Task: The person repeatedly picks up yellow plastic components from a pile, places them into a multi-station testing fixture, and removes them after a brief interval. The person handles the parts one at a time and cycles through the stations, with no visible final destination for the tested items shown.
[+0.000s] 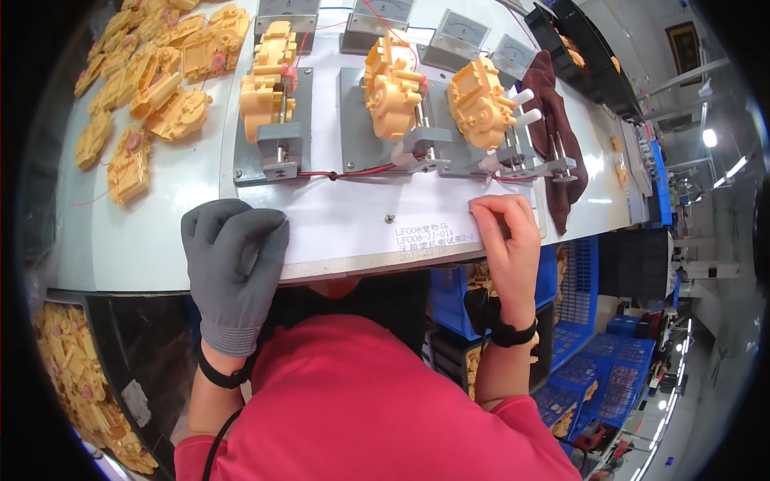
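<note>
My left hand (237, 260), in a grey knit glove, rests at the table's front edge with its fingers curled and nothing showing in them. My right hand (511, 244) is bare and also closed, thumb and fingertips drawn together near the right end of the white sheet (353, 216); nothing shows in it. Beyond them stand three grey test fixtures, each with a yellow plastic gearbox: a left gearbox (269, 88), a middle gearbox (391, 92) and a right gearbox (481, 104). Both hands are apart from the fixtures. The right gearbox has two white pegs (525, 108) at its side.
Yellow gearboxes (160, 72) pile up at the far left. Analog meters (461, 34) line the back. A brown cloth (561, 136) lies right of the fixtures. Red and black wires (353, 171) run between fixtures. Blue crates (593, 369) stand below right; a bin of yellow parts (88, 385) stands below left.
</note>
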The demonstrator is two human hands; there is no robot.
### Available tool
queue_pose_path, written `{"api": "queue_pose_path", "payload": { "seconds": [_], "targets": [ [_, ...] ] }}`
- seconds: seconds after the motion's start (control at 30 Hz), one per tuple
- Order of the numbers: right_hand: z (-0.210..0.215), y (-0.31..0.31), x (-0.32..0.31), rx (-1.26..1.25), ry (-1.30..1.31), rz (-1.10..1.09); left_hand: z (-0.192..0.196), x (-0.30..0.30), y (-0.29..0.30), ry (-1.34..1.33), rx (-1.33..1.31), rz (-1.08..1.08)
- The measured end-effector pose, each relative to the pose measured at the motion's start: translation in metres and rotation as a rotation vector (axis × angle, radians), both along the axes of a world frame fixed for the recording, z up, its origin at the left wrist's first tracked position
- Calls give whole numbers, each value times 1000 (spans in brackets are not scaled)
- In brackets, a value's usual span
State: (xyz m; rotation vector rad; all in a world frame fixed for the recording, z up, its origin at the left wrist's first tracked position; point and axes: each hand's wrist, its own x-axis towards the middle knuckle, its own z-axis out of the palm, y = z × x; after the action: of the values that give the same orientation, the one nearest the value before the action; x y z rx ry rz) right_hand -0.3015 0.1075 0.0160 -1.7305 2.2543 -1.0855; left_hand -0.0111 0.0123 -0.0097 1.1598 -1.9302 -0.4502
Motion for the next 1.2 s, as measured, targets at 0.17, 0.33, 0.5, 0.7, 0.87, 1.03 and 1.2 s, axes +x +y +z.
{"api": "queue_pose_path", "payload": {
  "seconds": [0.17, 0.33, 0.5, 0.7, 0.87, 1.03, 1.2],
  "targets": [
    [-1, -1, 1, -15, -21, -1, 1, 0, 0, 6, 1, 0],
    [2, 0, 3, -28, -40, -18, 0, 0, -1, 13, -22, -11],
    [2, 5, 6, -126, -44, -9, 3, 1, 1, -8, 15, -26],
    [0, 2, 30, -184, -149, 152, 2, 1, -1, -5, -10, -4],
    [2, -9, 44, -195, -164, 294, 4, 0, -2, -34, -21, -10],
    [-1, -7, 40, -207, -225, 216, 5, 0, -2, -56, -33, -8],
    [-7, 2, 31, -237, -263, 151, 7, -3, -3, -92, -51, 6]
  ]
}}
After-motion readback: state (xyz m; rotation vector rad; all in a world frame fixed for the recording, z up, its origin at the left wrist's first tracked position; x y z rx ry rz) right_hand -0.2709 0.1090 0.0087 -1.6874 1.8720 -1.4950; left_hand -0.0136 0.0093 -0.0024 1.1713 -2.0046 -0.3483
